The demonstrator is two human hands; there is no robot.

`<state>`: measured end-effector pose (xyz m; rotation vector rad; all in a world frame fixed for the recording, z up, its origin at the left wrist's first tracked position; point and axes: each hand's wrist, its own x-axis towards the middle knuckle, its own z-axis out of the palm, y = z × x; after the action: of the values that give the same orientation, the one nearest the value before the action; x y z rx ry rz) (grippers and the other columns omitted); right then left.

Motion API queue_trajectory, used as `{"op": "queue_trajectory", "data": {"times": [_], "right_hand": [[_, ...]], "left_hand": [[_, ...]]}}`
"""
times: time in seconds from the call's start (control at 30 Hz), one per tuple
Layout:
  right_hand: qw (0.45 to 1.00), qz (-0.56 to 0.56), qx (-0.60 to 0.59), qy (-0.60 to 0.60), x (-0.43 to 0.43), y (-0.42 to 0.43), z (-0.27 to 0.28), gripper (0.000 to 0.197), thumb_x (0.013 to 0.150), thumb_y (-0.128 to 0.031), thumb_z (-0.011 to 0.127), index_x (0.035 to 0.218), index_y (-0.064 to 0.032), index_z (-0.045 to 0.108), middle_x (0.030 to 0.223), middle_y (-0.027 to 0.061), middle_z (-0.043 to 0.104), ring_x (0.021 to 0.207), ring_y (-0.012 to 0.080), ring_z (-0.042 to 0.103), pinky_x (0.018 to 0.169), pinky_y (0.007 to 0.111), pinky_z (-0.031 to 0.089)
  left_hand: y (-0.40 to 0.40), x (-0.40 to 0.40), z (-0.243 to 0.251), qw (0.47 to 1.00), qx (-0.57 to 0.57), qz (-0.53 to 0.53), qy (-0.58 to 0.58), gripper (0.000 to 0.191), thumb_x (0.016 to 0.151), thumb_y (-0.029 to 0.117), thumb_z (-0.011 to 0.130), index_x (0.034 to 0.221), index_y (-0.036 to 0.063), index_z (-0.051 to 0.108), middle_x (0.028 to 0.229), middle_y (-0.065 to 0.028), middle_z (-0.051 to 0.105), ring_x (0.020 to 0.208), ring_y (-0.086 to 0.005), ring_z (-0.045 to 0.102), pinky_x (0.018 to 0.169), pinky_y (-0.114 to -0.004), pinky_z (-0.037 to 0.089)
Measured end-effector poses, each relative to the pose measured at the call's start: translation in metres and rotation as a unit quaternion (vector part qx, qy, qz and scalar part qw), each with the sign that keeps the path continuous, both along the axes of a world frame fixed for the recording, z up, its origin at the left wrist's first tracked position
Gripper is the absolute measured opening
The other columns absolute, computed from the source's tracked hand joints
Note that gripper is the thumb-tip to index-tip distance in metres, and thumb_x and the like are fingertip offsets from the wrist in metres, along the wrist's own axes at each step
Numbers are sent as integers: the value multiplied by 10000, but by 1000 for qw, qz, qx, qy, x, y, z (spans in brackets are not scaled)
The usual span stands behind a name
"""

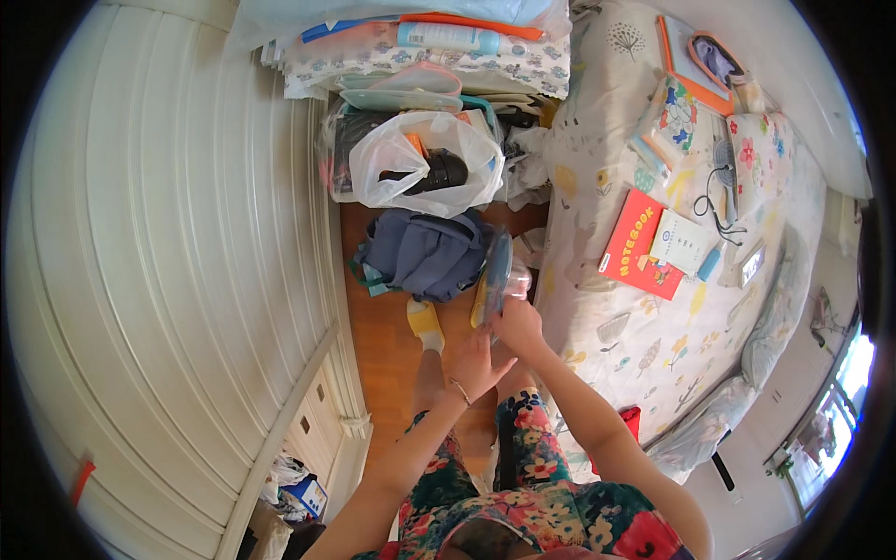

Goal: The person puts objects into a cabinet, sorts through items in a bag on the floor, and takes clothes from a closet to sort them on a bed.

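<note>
My right hand grips the near end of a transparent plastic package with a bluish side, held upright above the floor. What is inside it I cannot make out. My left hand, with a bracelet at the wrist, is just left of the right one. Its thumb is spread from the fingers, and the fingertips come close to the package's lower end; whether they touch it is unclear. Beyond the hands a blue-grey backpack lies on the wooden floor. Yellow slippers are on my feet.
A white plastic bag holding a dark object stands behind the backpack, below stacked packages. On the right, a bed with a patterned sheet carries a red notebook, a small booklet and a hairbrush. White panelled doors line the left.
</note>
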<state>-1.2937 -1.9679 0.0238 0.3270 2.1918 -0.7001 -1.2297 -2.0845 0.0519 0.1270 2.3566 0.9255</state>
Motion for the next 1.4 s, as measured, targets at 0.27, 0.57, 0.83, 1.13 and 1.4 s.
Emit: {"op": "queue_trajectory", "data": {"times": [0.27,0.57,0.83,1.13,1.4], "right_hand": [[996,53,-78,3,-41,-2,42,363,757,-349,563,755,14,573,648,182,598,666,352,602,604,422,488],[934,-79,12,348,-193,-17,-10,515,704,-177,651,1141,-26,425,1111,195,491,898,385,544,712,433,467],[906,244,-199,281,-124,-132,-41,123,728,-55,518,846,-53,553,841,126,596,824,296,589,701,401,482],[908,269,-135,291,-104,-150,0,526,727,-137,597,1215,-67,412,786,100,582,707,255,603,599,352,483],[926,250,-109,262,-157,-160,-3,793,730,-235,650,1373,-122,200,722,117,599,594,260,607,493,354,479]], "left_hand": [[-9,-7,14,984,-12,177,-28,280,821,73,496,1098,47,524,887,-191,577,814,-360,545,691,-409,453],[-66,18,30,983,3,185,23,239,858,214,514,971,11,567,608,-205,549,555,-374,542,488,-436,409],[-84,44,41,967,-106,198,-120,141,842,153,510,880,21,541,723,-214,577,679,-396,560,561,-445,449],[-80,50,34,973,-93,186,-99,194,841,211,528,866,24,570,674,-216,567,630,-387,560,538,-444,443],[-73,52,38,972,-76,182,-124,232,840,149,506,1055,99,578,792,-206,592,696,-387,567,602,-428,470]]}}
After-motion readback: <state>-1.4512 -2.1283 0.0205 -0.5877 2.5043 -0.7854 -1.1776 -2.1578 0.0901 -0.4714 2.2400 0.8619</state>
